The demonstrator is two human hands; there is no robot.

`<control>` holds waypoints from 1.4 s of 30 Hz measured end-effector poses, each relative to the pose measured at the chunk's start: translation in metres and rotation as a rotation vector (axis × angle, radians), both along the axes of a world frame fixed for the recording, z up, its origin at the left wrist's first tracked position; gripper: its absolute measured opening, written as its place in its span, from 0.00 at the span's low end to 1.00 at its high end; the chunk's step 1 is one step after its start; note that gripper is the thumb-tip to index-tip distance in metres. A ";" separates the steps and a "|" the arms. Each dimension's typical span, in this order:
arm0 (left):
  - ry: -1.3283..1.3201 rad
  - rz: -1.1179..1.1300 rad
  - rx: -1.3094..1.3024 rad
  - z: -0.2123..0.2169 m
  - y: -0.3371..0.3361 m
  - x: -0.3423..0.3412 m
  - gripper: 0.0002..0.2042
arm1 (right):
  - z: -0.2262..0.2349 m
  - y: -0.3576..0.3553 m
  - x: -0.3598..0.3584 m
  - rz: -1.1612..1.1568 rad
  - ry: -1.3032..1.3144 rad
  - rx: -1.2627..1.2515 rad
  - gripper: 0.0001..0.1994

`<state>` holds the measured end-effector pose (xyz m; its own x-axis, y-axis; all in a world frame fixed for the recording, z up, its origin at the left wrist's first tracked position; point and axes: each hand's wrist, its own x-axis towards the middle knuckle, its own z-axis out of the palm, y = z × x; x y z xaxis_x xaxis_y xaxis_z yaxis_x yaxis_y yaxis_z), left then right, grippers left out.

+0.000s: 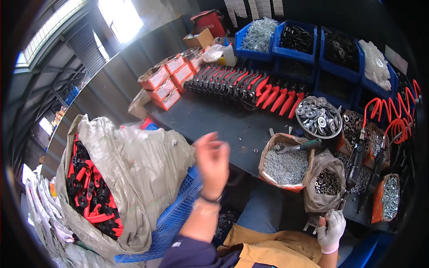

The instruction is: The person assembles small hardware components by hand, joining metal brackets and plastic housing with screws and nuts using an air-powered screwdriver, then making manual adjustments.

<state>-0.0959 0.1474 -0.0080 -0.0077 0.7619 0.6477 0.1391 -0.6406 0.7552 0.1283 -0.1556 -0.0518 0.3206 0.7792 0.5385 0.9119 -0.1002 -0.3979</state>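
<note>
My bare left hand (pixel 212 158), with a dark band at its wrist, is raised above the near edge of the dark workbench (pixel 210 120). Motion blurs its loosely curled fingers, but nothing shows in them. To its left lies a woven sack (pixel 145 178) with red and black clamp-like tool parts (pixel 91 192) in its mouth. My right hand (pixel 331 230) wears a white glove with bare fingertips showing. Its fingers are closed beside a pronged metal piece (pixel 310 227), below the tip of a black power screwdriver (pixel 355 165); what they grip is partly hidden.
A box of small screws or rivets (pixel 286 167) has a green-handled tool (pixel 304 145) on top. Beside it are a bag of nuts (pixel 327 182), a bowl of washers (pixel 318 117) and a screw box (pixel 391 198). Behind stand assembled tools (pixel 241 85), blue bins (pixel 254 53) and orange-white boxes (pixel 163 89).
</note>
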 end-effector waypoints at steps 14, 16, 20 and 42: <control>0.319 0.532 -0.415 0.130 -0.145 -0.310 0.20 | -0.005 -0.006 0.002 0.232 0.019 0.132 0.03; 0.367 0.305 -0.291 0.102 -0.123 -0.274 0.26 | -0.011 -0.007 0.004 0.205 0.015 0.070 0.06; 1.021 0.631 -0.086 0.093 -0.085 -0.196 0.40 | -0.014 -0.007 -0.001 0.198 0.001 0.071 0.06; 0.932 0.373 -0.021 0.174 0.103 -0.436 0.20 | 0.002 -0.015 -0.010 0.103 0.030 0.151 0.14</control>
<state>-0.5319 0.2503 0.1663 0.2550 0.8255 0.5036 0.8699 -0.4232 0.2533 0.1182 -0.1711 -0.0496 0.2610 0.7199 0.6431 0.9019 0.0557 -0.4284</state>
